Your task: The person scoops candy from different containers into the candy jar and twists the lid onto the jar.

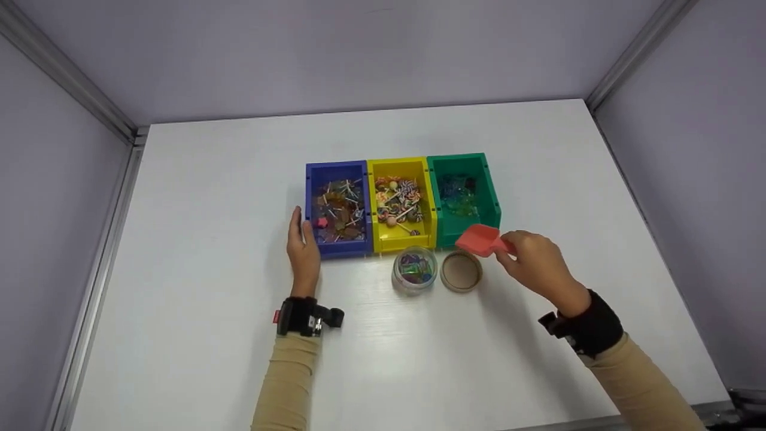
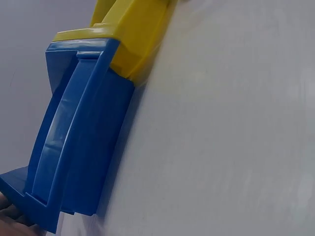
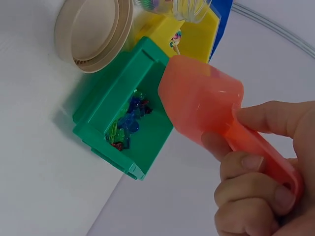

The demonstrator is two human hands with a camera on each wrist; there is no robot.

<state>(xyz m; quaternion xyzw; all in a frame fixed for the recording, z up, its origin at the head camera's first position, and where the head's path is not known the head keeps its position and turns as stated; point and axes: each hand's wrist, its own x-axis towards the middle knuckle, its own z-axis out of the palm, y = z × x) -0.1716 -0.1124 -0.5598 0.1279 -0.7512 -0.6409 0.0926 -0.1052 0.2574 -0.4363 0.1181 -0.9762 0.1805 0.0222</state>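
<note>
My right hand [image 1: 535, 263] grips the handle of a red scoop [image 3: 202, 98], held over the front edge of the green bin [image 1: 464, 233]. The scoop's bowl looks bare in the right wrist view. Small translucent coloured pieces [image 3: 129, 120] lie in the green bin. My left hand [image 1: 303, 254] rests along the left side of the blue bin [image 1: 338, 248], fingers straight and thumb by its front corner. Only a bit of that hand shows in the left wrist view. A clear jar [image 1: 414, 272] holding colourful pieces stands before the yellow bin [image 1: 402, 242].
Beside the jar lies a round beige lid [image 1: 461, 272], inner side up. Small lollipops [image 1: 398, 203] fill much of the yellow bin, and more stick candies [image 1: 341, 209] lie in the blue one. The three bins stand side by side on a white table [image 1: 209, 239] between pale walls.
</note>
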